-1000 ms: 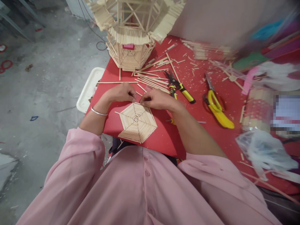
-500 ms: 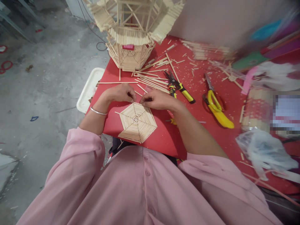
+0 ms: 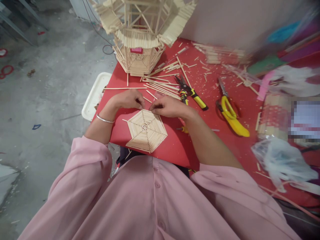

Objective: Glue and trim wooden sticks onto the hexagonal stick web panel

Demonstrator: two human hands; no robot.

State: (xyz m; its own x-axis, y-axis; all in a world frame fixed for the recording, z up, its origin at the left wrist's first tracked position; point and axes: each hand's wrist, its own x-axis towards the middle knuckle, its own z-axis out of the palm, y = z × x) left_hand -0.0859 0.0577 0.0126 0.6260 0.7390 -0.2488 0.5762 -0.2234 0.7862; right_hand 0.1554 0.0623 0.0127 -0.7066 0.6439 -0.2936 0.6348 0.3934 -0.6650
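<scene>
Fingers (image 3: 142, 106) of the left hand (image 3: 129, 99) were curled in close to the thumb, their tips at the far edge of a many-sided stick panel (image 3: 140, 136); those of the right hand (image 3: 166, 105) bent down to the same edge just beside them. Whether either hand gripped a stick there, I could not tell. The panel lay flat near the close edge of the red table (image 3: 178, 148), one stick end jutting from its left side. Beyond the hands were loose sticks (image 3: 162, 90) and a roofed stick model (image 3: 137, 38). Cutting pliers (image 3: 186, 89) lay past the right hand, with yellow-handled scissors (image 3: 232, 122) farther right.
</scene>
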